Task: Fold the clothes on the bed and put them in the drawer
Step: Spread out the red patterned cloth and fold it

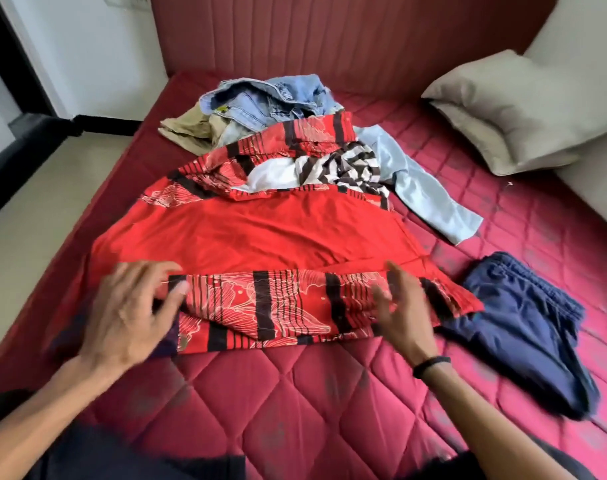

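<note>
Two hands work the near hem of the big red patterned cloth (260, 233) spread across the quilted maroon bed (295, 393). The left hand (129, 313) pinches the folded band's corner, likely to square it. The right hand (404, 306) lies with loose, straight fingers on the band, seemingly pinning it flat. Beyond, the unfolded pile (271, 109) of denim and khaki weighs on the cloth's far end. Rightward, crumpled navy shorts (523, 323) lie just beside the band. No drawer in view.
</note>
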Motion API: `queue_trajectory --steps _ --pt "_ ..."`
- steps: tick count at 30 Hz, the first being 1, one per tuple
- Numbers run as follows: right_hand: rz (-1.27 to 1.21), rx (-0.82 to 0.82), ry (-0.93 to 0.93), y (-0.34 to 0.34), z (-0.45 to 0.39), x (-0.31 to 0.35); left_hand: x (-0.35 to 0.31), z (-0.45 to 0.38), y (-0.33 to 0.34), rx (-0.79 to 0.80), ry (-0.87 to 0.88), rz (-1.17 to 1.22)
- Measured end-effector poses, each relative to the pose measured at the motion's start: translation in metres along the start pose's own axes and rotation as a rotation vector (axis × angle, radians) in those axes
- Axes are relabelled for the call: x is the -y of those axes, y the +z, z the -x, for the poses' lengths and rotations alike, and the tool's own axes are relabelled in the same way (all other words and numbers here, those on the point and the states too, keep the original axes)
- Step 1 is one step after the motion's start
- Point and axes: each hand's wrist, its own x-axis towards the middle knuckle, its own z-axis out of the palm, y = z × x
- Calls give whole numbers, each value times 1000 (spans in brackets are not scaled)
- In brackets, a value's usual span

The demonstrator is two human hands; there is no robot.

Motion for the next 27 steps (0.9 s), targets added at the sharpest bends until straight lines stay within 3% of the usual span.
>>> queue_trajectory --steps 2,4,5,9,13,15,18,20,22,24,27 --pt "222 320 -254 13 4 6 -18 2 32 229 141 -57" --pt "445 532 -284 24 9 -8 -17 19 59 420 143 -168" --pt "515 547 -234 22 3 -24 -14 22 69 453 143 -189" --pt "616 527 -49 6 -43 -72 26 20 68 474 57 -290" --pt "717 565 25 -3 -83 -91 102 1 45 522 -203 -372" --pt "731 509 36 -5 -98 -101 119 -20 37 469 -255 -415" --pt "573 201 61 15 -145 -94 122 -63 26 210 -256 -417" --pt "500 133 -74 35 -187 -83 133 -101 27 70 -361 -359" --pt "475 196 -185 53 -236 -69 149 -140 32 104 -534 -212" --pt "534 283 -207 64 -277 -50 164 -168 39 236 -708 9" --pt "707 390 -172 83 -307 -39 170 -190 51 347 -731 90"
